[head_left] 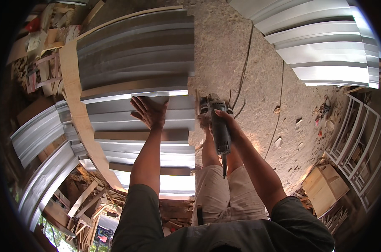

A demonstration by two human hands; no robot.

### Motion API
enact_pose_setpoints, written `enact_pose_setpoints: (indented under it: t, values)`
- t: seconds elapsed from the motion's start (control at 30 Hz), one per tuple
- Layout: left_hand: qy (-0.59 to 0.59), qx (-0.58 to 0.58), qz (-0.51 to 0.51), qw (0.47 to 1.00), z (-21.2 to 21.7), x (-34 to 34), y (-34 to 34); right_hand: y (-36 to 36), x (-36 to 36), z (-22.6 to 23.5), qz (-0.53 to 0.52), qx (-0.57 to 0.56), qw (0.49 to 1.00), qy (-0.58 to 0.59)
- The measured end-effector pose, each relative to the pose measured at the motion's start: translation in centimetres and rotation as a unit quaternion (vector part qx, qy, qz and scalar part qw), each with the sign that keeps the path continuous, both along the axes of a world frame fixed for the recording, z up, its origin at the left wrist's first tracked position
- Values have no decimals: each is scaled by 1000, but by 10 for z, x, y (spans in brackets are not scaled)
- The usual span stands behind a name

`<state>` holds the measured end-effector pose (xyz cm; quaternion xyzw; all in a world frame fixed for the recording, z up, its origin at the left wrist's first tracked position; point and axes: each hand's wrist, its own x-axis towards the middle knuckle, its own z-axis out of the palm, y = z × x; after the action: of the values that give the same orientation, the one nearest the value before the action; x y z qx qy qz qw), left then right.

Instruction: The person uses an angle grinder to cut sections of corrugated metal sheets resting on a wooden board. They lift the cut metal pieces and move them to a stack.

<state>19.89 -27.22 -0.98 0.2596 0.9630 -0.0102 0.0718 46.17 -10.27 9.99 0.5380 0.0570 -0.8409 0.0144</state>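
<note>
My left hand lies flat with spread fingers on a grey ribbed metal sheet, close to a bright raised rib. In my right hand is an angle grinder, gripped around its dark body. Its head and disc side point left, right beside the sheet's right edge; whether the disc touches the metal I cannot tell. From the grinder's rear a dark cord runs down between my legs. Under the sheet, a pale wooden board shows along the left side.
More ribbed metal sheets lie at the far right, and others at the left. Dark cords cross the rough concrete floor. Scrap wood is piled at the left. A white metal frame and a wooden box stand right.
</note>
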Motion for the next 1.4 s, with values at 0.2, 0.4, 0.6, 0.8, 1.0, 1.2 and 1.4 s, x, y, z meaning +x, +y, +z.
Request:
enact_pose_setpoints:
  t: [0.2, 0.4, 0.6, 0.8, 1.0, 1.2, 1.4]
  values:
    - [-6, -17, 6, 1000, -3, 0, 2, 71, 4, 7, 215, 70, 974, -30]
    - [-4, -17, 6, 1000, 1, 2, 3, 98, 4, -2, 301, 51, 952, -38]
    - [-15, -3, 9, 1000, 3, 1, 5, 93, 16, -11, 277, 47, 959, -47]
    - [0, 17, -5, 1000, -2, 1, -1, 99, 10, -9, 305, 55, 950, -29]
    - [-8, -8, 1, 1000, -2, -1, -5, 74, 33, 9, 246, 49, 967, -37]
    - [0, 1, -7, 1000, -4, 1, -1, -20, 71, 13, 44, -50, 996, -65]
    - [1, 19, -10, 1000, -4, 2, -1, -80, 67, 24, -129, -188, 973, -38]
